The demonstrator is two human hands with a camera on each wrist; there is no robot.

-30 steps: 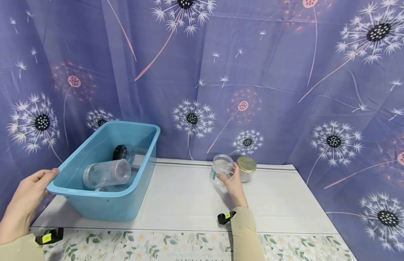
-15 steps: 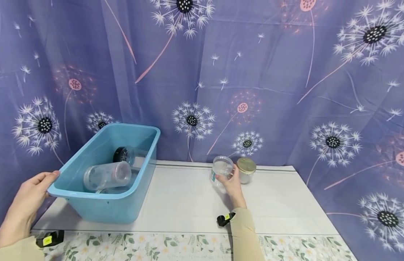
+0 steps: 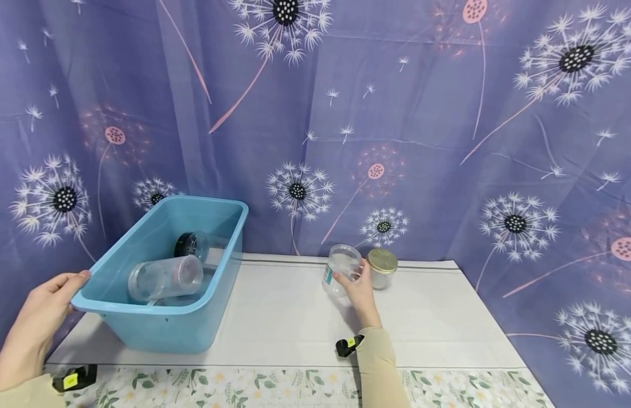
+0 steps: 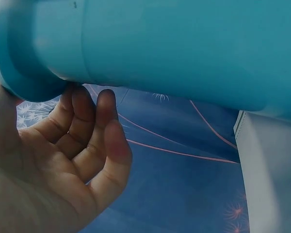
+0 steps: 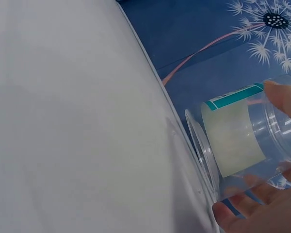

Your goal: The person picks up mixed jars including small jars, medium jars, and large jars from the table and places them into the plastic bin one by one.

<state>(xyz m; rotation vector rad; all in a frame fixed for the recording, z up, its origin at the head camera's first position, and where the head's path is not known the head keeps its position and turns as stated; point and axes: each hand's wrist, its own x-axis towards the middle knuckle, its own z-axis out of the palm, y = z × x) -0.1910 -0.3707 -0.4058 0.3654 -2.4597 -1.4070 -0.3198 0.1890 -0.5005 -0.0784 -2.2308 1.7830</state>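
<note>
My left hand [image 3: 37, 317] holds the near left corner of a blue plastic tub [image 3: 157, 326], thumb on the rim and fingers beneath it. Inside the tub lie a clear plastic jar [image 3: 165, 277] on its side and a clear jar with a black lid [image 3: 190, 245]. My right hand [image 3: 363, 297] grips a clear plastic jar with a teal label [image 5: 233, 131] around its side. In the right wrist view, a thin clear disc [image 5: 202, 150] shows between this jar's base and the table. Just right of the hand stands a jar with a gold lid [image 3: 382, 269].
The white table [image 3: 280, 317] has a floral strip [image 3: 234, 385] along its front edge. A purple curtain with dandelions [image 3: 422, 181] hangs close behind and at both sides. The tub stands on the table's left side.
The head view has shifted slightly. My right hand keeps its grip on the jar, whose lower part has moved a little left. My left hand stays on the tub's rim.
</note>
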